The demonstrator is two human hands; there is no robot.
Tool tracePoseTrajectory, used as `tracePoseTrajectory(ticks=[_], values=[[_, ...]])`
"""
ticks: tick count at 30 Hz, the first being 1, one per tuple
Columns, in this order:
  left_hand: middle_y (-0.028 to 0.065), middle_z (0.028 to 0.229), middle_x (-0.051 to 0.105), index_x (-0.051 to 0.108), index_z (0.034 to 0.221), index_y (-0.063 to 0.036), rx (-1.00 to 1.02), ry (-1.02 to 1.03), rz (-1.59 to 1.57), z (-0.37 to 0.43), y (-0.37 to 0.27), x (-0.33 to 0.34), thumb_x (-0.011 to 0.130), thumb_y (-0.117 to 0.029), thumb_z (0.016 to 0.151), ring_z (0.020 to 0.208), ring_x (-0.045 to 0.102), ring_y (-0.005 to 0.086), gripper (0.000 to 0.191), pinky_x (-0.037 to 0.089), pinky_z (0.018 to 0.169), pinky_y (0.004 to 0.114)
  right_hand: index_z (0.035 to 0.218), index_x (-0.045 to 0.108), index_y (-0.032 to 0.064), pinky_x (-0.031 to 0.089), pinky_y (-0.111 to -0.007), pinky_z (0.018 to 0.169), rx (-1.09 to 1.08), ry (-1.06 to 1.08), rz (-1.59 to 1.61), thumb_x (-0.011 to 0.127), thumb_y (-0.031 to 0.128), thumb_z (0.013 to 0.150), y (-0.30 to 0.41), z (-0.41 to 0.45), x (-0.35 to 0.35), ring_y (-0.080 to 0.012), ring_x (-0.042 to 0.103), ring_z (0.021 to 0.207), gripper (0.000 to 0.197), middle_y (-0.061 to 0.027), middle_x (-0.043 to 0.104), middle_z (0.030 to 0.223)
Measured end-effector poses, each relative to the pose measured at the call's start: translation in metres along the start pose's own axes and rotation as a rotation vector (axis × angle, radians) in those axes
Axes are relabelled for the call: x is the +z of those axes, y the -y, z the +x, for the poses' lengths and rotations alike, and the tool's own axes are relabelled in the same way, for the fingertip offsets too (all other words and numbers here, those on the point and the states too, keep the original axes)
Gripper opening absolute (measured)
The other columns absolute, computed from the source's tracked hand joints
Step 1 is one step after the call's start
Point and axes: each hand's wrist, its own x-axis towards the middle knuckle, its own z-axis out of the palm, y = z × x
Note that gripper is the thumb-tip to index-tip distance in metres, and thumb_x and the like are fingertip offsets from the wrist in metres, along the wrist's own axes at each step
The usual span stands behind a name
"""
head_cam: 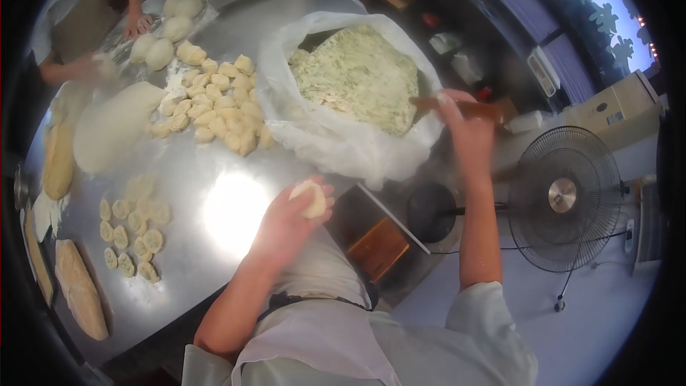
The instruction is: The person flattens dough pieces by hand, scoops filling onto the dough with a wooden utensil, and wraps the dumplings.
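Observation:
A piece of pale dough (311, 199) rests in my left hand (286, 220), cupped near the table's front edge. My right hand (463, 115) grips a brown spatula-like tool (482, 111), its tip at the edge of a green-flecked filling (359, 78). That filling is heaped in a container lined with a white plastic bag (321, 142). Left of the bag lies a pile of small dough pieces (220, 102). Farther left, several round pieces with green filling showing (126, 265) sit in loose rows on the metal table (177, 257).
Another person's hand (138, 26) is near large dough balls (177, 28) at the far left. A rolled dough sheet (115, 123) and dough logs (80, 289) lie along the left side. A standing fan (563, 198) is to my right, beside an orange-brown box (378, 249) below the table.

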Motion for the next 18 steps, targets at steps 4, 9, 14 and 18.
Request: tracePoseTrajectory(ticks=[4,9,14,18], values=[[0.0137,0.116,0.061,0.050,0.130,-0.0012,0.066,0.073,0.057,0.013,-0.004,0.026,0.059,-0.015,0.098,0.103,0.061,0.0227,0.036,0.052,0.090,0.035,0.101,0.072,-0.0031,0.051,-0.025,0.072,0.109,0.082,-0.169,0.071,0.008,0.089,-0.018,0.012,-0.004,-0.0115,0.064,0.079,0.016,-0.0065,0.071,0.088],[0.0148,0.118,0.062,0.051,0.130,-0.0003,0.245,0.096,0.110,0.031,-0.001,0.032,0.057,-0.015,0.100,0.103,0.062,0.0215,0.034,0.052,0.091,0.035,0.099,0.072,-0.0054,0.051,-0.025,0.073,-0.051,0.101,-0.192,0.070,0.002,0.087,-0.043,-0.001,-0.007,-0.0125,0.065,0.081,0.014,-0.0084,0.070,0.090],[0.0138,0.119,0.062,0.052,0.130,-0.0006,0.263,0.067,0.061,0.043,0.012,0.028,0.056,-0.015,0.101,0.103,0.062,0.0214,0.033,0.052,0.092,0.035,0.096,0.071,-0.0059,0.051,-0.027,0.072,-0.279,0.133,-0.256,0.069,-0.002,0.087,-0.046,-0.030,-0.003,-0.0157,0.065,0.079,0.010,-0.0109,0.070,0.088],[0.0123,0.119,0.062,0.053,0.128,-0.0009,0.280,0.096,0.071,0.042,0.010,0.027,0.056,-0.016,0.100,0.103,0.062,0.0208,0.032,0.050,0.094,0.035,0.097,0.070,-0.0051,0.050,-0.028,0.069,-0.289,0.111,-0.258,0.067,0.001,0.090,-0.052,-0.039,-0.002,-0.0167,0.063,0.075,0.010,-0.0099,0.068,0.083]])
